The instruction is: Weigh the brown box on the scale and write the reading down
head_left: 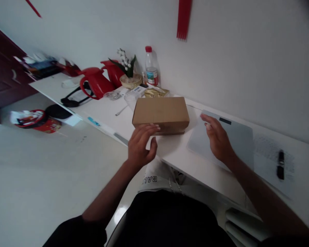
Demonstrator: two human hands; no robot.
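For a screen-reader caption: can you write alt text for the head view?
A person's left hand reaches the near edge of a closed cardboard box on a white desk, while the right hand rests flat on a grey scale beside it.

1. The left hand reaches forward on a bare forearm, fingers loosely curled and spread, thumb apart, palm turned down.
2. The right hand lies farther right, palm down, fingers stretched out flat, forearm angled in from the near right.
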